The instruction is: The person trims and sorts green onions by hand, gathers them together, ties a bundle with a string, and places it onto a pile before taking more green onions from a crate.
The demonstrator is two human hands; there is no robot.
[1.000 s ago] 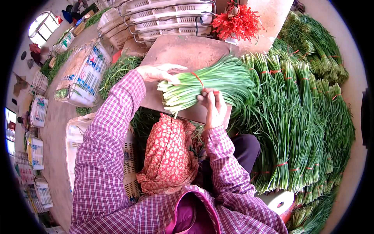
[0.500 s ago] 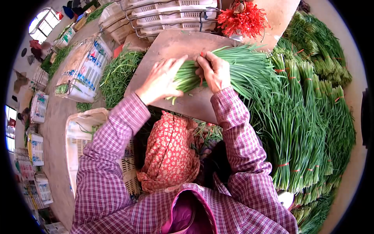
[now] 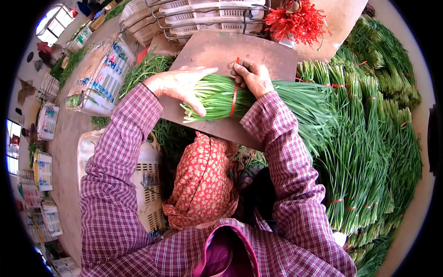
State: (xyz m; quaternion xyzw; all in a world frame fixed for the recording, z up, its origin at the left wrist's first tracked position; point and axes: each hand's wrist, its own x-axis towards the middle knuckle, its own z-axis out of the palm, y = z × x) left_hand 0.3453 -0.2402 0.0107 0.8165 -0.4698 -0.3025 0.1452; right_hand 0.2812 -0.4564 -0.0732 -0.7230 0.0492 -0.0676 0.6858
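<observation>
A bundle of garlic chives (image 3: 212, 94) lies across a brown board (image 3: 203, 53), pale cut ends to the left and long leaves trailing right. Round its stems runs a red tie (image 3: 234, 99), its end sticking up at the top. My right hand (image 3: 253, 76) is closed at the top of the bundle, thumb and forefinger pinching the tie. At the cut ends is my left hand (image 3: 180, 85), thumb and fingers spread apart; the thumb lies against the stems in front. Whether its fingers press on the far side is hidden.
Tied chive bundles (image 3: 355, 152) are heaped on the right. A bunch of red ties (image 3: 295, 23) stands behind the board, beside stacked white crates (image 3: 210, 18). Loose greens (image 3: 143, 74) lie at the left, and a white crate (image 3: 150, 184) stands below my left arm.
My left hand has shifted left to the cut ends, its fingers spread. My right hand has moved slightly right, and the red tie now shows around the bundle.
</observation>
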